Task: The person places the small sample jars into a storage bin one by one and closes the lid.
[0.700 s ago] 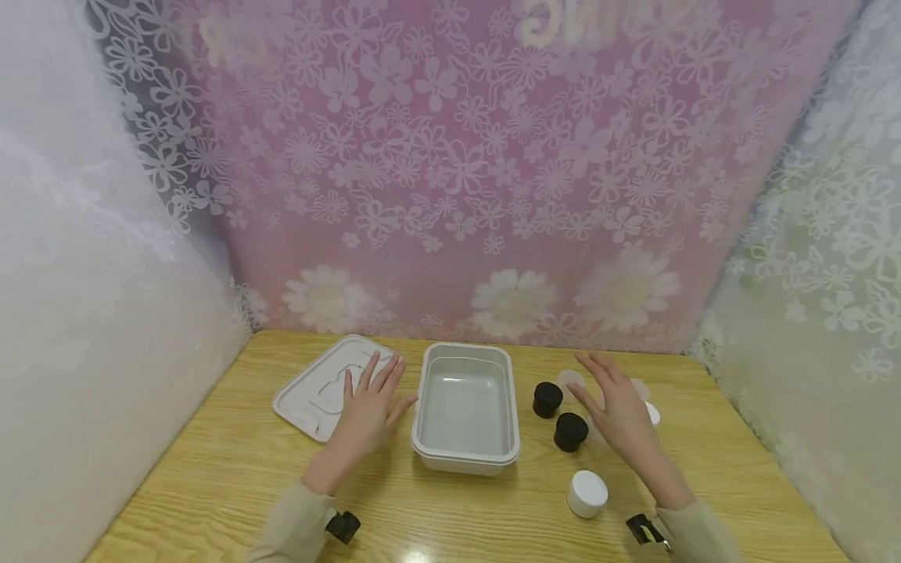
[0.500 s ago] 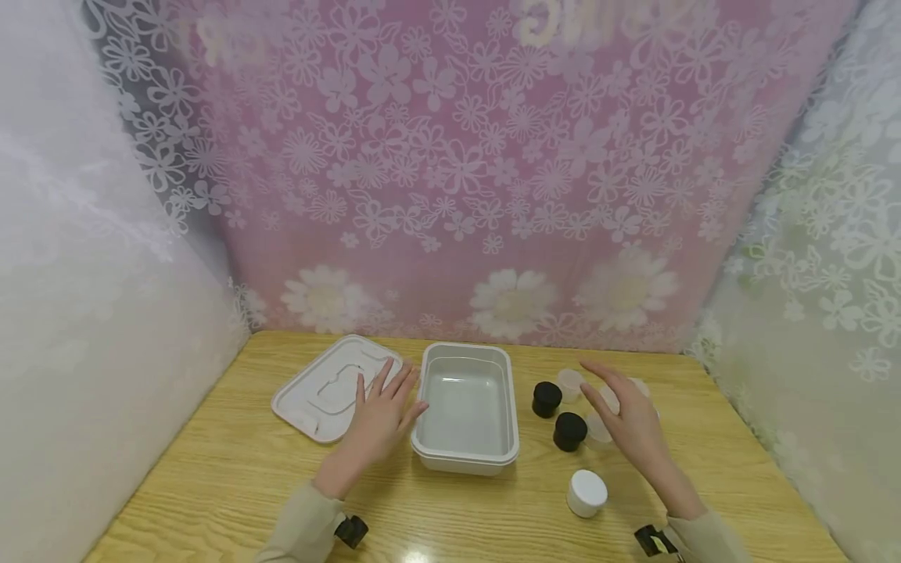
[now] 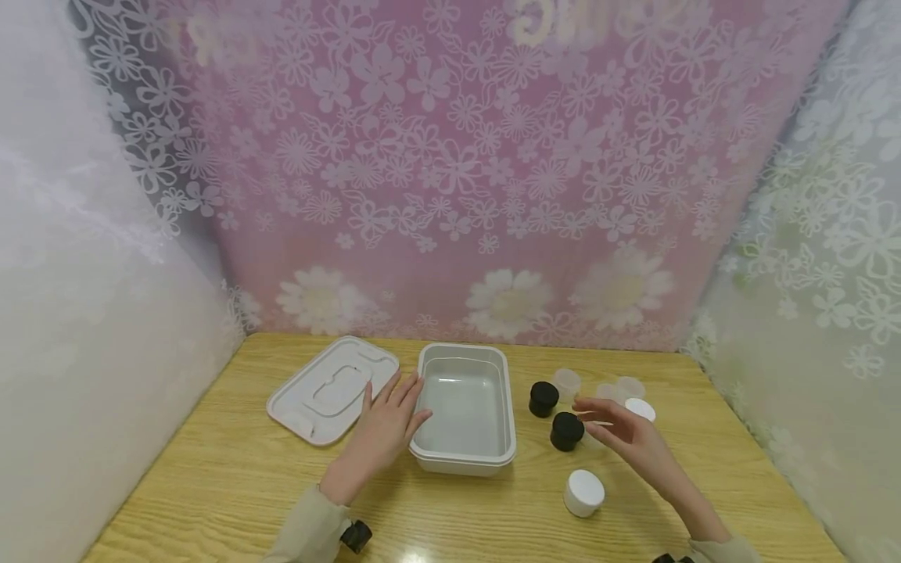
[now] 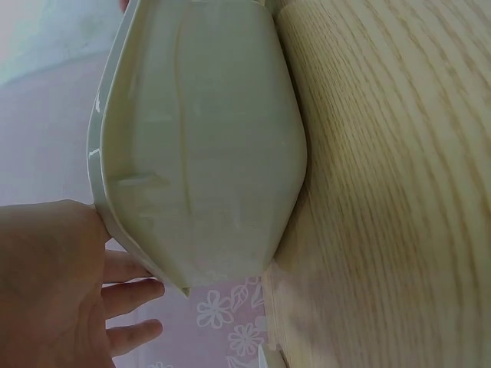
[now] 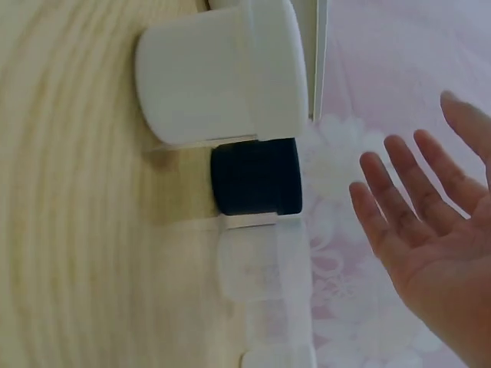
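Note:
A pale rectangular plastic box (image 3: pixel 464 467), lidless, stands mid-table. My left hand (image 3: pixel 383 430) is at its left rim with fingers extended; in the left wrist view the hand (image 4: pixel 54 284) overlaps the rim of the box (image 4: pixel 222 153). My right hand (image 3: pixel 640 450), holding nothing, hovers over the small jars, its loosely bent fingertips near the front black jar (image 3: pixel 566 432). Another black jar (image 3: pixel 543 399) sits just behind it. Nearer to me is a white jar (image 3: pixel 583 493). The right wrist view shows the hand (image 5: pixel 430 230) with fingers spread, apart from the white jar (image 5: pixel 207 77).
Left of the box lies its pale flat lid (image 3: pixel 334 391). Several translucent jars (image 3: pixel 567 383) stand at the back right, partly hidden by my right hand, beside a second white jar (image 3: pixel 640 409). Fabric walls border the wooden table (image 3: pixel 232 485) on three sides.
My left hand has slid right, from over the lid to the box's left rim. My right hand has come down and nearer, its fingers now pointing left towards the front black jar.

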`<control>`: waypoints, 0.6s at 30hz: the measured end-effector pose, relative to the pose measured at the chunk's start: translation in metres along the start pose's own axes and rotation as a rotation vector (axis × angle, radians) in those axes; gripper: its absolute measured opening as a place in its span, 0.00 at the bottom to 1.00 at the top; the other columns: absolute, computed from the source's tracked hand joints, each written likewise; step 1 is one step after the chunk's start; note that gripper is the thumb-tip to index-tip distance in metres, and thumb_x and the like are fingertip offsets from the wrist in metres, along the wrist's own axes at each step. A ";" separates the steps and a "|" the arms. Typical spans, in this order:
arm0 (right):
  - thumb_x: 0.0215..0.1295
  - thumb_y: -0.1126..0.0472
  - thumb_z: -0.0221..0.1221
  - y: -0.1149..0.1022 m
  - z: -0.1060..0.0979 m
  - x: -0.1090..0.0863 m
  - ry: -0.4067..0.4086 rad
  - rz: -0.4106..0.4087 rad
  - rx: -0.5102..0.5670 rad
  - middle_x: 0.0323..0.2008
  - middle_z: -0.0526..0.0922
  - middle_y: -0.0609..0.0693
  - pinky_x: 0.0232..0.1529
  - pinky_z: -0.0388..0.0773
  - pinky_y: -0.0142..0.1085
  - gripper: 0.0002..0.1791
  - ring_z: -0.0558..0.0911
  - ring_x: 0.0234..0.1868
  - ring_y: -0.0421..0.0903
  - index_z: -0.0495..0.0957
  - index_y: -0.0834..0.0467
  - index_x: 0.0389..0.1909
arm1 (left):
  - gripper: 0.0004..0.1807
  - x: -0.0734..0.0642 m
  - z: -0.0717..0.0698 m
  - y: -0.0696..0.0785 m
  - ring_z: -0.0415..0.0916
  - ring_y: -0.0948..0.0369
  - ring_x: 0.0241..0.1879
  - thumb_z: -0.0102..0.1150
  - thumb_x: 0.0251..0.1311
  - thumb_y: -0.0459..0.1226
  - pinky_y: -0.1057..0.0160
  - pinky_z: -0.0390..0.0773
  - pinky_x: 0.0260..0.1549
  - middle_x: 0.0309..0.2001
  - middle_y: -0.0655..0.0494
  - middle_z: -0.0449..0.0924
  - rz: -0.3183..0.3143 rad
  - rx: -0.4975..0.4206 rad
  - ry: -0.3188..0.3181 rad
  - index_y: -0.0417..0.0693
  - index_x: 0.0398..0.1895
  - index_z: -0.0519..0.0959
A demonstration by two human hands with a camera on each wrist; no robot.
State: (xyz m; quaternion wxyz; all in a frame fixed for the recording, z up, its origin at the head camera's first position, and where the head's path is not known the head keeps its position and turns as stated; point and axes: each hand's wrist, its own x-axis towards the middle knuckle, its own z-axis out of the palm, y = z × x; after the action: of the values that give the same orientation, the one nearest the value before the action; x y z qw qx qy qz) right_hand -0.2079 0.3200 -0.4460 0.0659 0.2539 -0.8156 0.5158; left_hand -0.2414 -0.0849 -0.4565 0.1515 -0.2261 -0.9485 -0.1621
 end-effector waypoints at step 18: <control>0.71 0.72 0.58 0.023 -0.008 -0.029 -0.373 0.172 0.250 0.65 0.69 0.74 0.62 0.75 0.33 0.29 0.76 0.65 0.46 0.63 0.74 0.70 | 0.30 -0.001 0.002 0.000 0.58 0.41 0.74 0.50 0.76 0.50 0.28 0.55 0.67 0.72 0.47 0.69 0.007 -0.001 0.023 0.42 0.73 0.69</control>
State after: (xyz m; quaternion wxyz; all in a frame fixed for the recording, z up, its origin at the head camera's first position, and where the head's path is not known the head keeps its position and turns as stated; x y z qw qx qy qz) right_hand -0.1957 0.3450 -0.4716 -0.1619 0.2807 -0.7621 0.5605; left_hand -0.2415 -0.0847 -0.4590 0.1626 -0.2277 -0.9458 -0.1647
